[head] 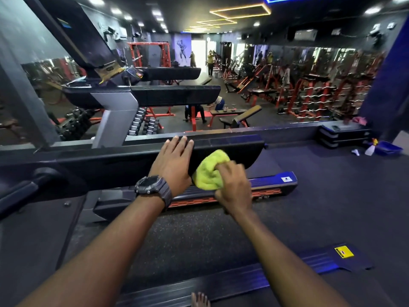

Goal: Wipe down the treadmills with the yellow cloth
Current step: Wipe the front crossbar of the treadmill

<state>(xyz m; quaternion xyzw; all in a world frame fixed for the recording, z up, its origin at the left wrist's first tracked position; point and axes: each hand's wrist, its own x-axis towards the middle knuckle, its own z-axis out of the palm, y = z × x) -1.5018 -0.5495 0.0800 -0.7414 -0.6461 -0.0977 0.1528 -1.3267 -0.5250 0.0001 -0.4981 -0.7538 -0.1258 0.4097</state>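
Gripping the yellow cloth point(209, 171) in a bunch, the right hand point(234, 187) has its fingers curled around it and presses it against the side of the black handrail point(232, 149) of the treadmill. The left hand point(172, 160) lies just beside the cloth, fingers straight and laid over the top of the same handrail, holding nothing. A dark watch point(152, 185) sits on the left wrist. Below the hands runs the treadmill belt point(199, 238), with a blue side rail point(276, 182) behind it. Far to the right, a spray bottle point(371, 148) stands on the floor near a blue tray point(389, 149).
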